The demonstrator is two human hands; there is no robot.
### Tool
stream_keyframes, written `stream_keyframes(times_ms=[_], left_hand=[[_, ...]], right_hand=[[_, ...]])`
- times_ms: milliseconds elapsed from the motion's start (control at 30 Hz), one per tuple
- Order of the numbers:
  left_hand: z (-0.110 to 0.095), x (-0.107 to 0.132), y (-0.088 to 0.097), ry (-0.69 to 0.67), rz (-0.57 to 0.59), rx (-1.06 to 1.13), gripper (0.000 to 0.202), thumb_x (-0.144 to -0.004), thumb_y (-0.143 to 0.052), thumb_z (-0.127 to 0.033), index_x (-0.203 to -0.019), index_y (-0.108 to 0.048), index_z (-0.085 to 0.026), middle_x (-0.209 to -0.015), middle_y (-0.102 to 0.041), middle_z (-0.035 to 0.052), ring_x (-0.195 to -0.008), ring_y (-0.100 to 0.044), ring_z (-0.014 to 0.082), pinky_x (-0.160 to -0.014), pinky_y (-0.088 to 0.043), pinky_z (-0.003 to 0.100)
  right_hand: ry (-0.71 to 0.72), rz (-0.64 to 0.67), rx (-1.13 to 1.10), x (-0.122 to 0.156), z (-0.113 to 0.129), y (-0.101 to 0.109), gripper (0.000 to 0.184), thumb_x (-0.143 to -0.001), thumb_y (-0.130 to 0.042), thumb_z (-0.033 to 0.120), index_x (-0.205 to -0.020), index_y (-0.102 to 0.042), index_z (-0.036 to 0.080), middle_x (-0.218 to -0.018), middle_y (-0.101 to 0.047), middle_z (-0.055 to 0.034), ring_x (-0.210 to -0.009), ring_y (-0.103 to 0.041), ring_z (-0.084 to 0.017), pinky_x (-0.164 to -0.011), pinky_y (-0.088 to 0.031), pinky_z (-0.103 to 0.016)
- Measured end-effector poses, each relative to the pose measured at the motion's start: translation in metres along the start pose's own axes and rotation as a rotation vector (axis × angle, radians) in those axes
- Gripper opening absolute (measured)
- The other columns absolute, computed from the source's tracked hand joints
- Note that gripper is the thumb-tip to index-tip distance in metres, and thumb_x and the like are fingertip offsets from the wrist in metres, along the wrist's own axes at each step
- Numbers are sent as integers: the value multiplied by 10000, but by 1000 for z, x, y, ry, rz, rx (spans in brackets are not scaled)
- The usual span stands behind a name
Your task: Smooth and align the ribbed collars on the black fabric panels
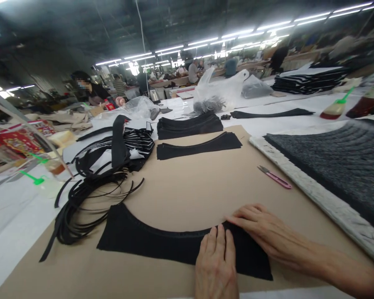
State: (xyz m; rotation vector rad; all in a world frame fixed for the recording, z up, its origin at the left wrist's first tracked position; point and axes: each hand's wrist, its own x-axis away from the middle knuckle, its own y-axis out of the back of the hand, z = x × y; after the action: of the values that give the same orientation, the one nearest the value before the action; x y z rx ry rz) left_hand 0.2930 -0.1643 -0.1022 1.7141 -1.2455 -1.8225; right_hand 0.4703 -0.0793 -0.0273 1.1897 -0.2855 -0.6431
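A curved black fabric piece lies flat on brown paper in front of me, with a narrow strip running along its concave upper edge. My left hand rests on it right of the middle, fingers stretched out and lying flat, their tips near that edge. Just to the right, my right hand reaches in from the side with fingers extended. Its fingertips touch the curved edge, and its underside is hidden. Beside the piece's left end is a bundle of thin black strips.
Pink-handled thread snips lie on the brown paper. Farther back are stacked black curved pieces. A white-edged board bearing dark grey fabric is on the right. Green-tipped bottles stand at left. Other people are in the background.
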Motion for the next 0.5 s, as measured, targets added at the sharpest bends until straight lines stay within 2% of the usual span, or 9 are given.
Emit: stream_keyframes(times_ms=[67,133,200,267,367,500], left_hand=[[0,-3,8,-1,19,11,370,-875,-487,-162,-1229,-594,-155,-1228,-644,63,-1106,-585,237,-889,-514,337],[0,-7,18,43,92,105,443,-849,-527,-181,-1292,-548,-176,-1263,-619,73,-1088,-596,248,-887,-530,352],[0,-12,29,183,192,281,518,-808,-531,-135,-1319,-521,-221,-1339,-556,70,-1088,-597,235,-918,-529,359],[6,-18,39,340,231,471,519,-768,-506,-63,-1248,-575,-250,-1387,-504,57,-1135,-574,210,-976,-502,349],[29,-22,56,444,163,602,394,-803,-470,-33,-1090,-655,-231,-1295,-565,65,-1171,-549,190,-1005,-480,340],[74,-14,73,411,98,419,336,-920,-390,-87,-1135,-626,-194,-1069,-653,83,-1014,-603,188,-894,-532,370]], right_hand=[[39,-40,41,2,-2,-3,428,-905,-393,102,-1270,-548,262,-1153,-620,-82,-984,-577,-193,-877,-444,-351],[100,-77,104,4,-8,-10,450,-855,-454,97,-1254,-569,269,-1138,-637,-69,-979,-592,-196,-866,-461,-347],[138,-122,164,6,-16,-16,462,-819,-474,89,-1224,-594,278,-1095,-656,-53,-934,-612,-190,-829,-479,-332],[163,-163,207,6,-22,-19,443,-827,-465,95,-1206,-607,275,-1052,-667,-43,-885,-622,-179,-790,-487,-316],[194,-229,260,2,-19,-15,431,-840,-443,80,-1206,-604,241,-1028,-665,-53,-862,-612,-175,-792,-474,-318],[175,-267,253,-15,15,-10,482,-827,-385,6,-1226,-582,191,-1054,-639,-82,-886,-573,-177,-824,-442,-328]])
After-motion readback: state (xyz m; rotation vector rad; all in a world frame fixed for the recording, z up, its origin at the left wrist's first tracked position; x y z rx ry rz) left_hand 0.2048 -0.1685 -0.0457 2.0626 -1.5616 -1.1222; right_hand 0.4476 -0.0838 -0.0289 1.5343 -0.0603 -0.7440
